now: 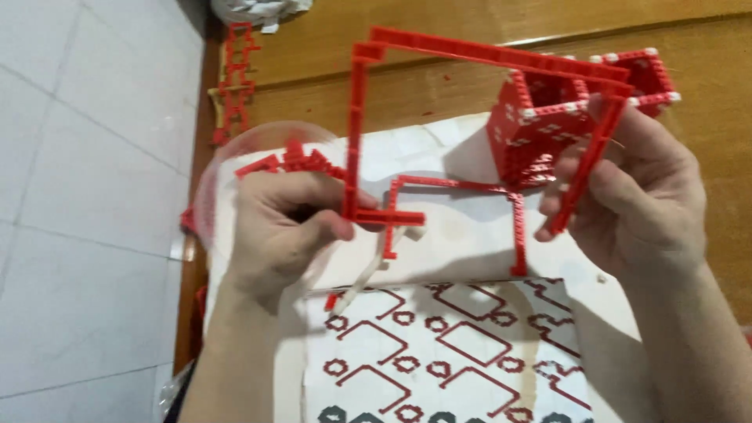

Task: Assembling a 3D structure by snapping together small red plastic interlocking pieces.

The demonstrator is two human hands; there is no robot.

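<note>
I hold a thin red brick frame, shaped like an open arch, up over the table. My left hand pinches the foot of its left leg, where a short red crosspiece sticks out. My right hand grips the lower end of its right leg. A second, smaller red frame lies flat on white paper below. Behind the held frame stands a red brick box with white studs along its rim.
A clear round plastic container with several loose red bricks sits left of my left hand. An instruction sheet with red and dark drawings lies near me. A red lattice piece rests at the wooden table's left edge beside the tiled floor.
</note>
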